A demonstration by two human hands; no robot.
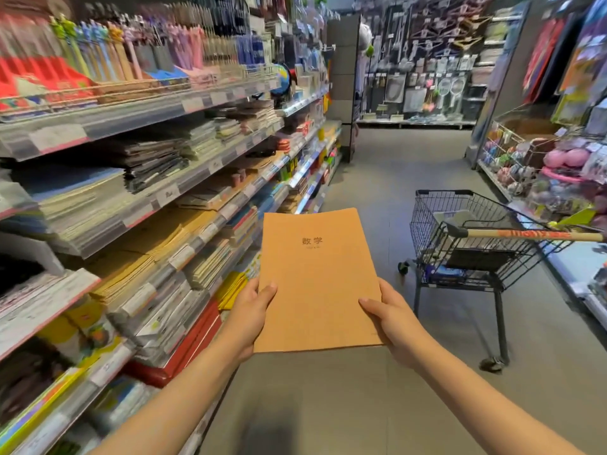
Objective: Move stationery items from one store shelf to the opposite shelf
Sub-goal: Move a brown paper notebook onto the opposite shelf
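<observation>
On the left, the stationery shelves (138, 198) ran from near to far, their tiers stacked with flat piles of notebooks and paper pads, with a row of pens (108, 50) standing upright along the top tier. Much of this side was blurred, so single items could not be told apart. At the middle of the scene, the left hand (253, 318) gripped the near left edge of a brown exercise book (317, 277), thumb on the cover and fingers hidden beneath. The book was held flat over the aisle floor (377, 405), just right of the shelves and touching none of them, its cover printed with two dark characters. The right hand (392, 323) gripped the book's near right edge in the same way, thumb on top. Farther right stood a wire shopping cart (466, 244) with an orange handle, near the opposite shelf (538, 165), which held colourful balls and toys.
</observation>
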